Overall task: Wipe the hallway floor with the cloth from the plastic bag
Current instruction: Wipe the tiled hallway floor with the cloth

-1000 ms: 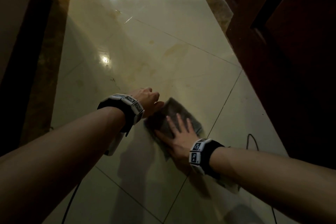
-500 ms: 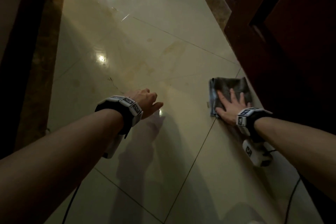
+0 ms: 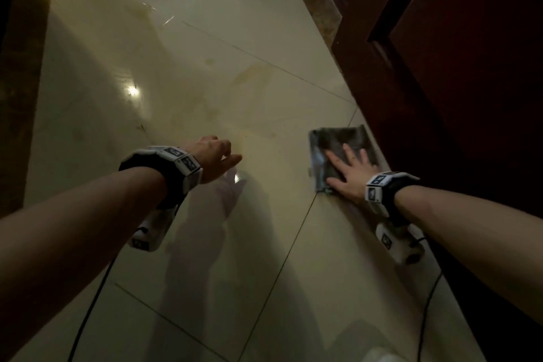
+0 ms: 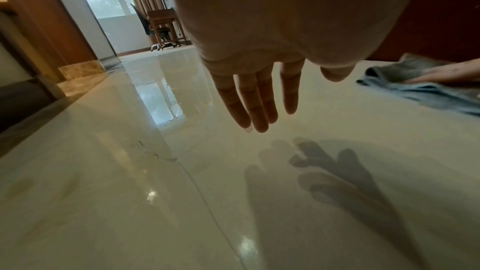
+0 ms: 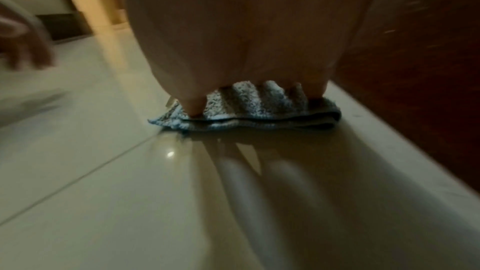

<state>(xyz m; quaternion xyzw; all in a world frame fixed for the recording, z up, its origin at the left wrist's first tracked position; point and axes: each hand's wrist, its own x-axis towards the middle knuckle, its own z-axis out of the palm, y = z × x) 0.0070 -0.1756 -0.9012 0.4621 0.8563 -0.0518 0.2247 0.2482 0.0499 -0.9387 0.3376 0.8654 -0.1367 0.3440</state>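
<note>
Head view, right hand: the right hand (image 3: 351, 178) lies flat on the cloth (image 3: 338, 144) with its fingers straight and spread. It presses the cloth down and does not curl round it.
Head view, cloth: the gray cloth is folded and lies on the floor (image 3: 205, 97), just beside the dark wooden door (image 3: 470, 82) on the right.
Head view, left hand: the left hand (image 3: 213, 157) is held out over the floor, well apart from the cloth. It holds nothing and its fingers look loose.
Head view, wrists: each wrist has a black band with white blocks on it.
Head view, floor: shiny pale tiles with thin lines between them and some faint yellow marks.
Left wrist view, left hand: the left hand (image 4: 259, 81) hangs just above the floor (image 4: 130, 192) with its fingers straight and loose. Its shadow falls on the tile below.
Left wrist view, cloth: the cloth (image 4: 415, 89) lies far to the right with fingers on top of it.
Left wrist view, far end: a chair (image 4: 158, 22) stands by a bright window.
Right wrist view, right hand: the right hand (image 5: 246, 48) is on top of the cloth (image 5: 246, 114) and pushes it flat. The cloth is folded in layers, blue and white, on the floor (image 5: 130, 202) next to the door (image 5: 428, 69).
</note>
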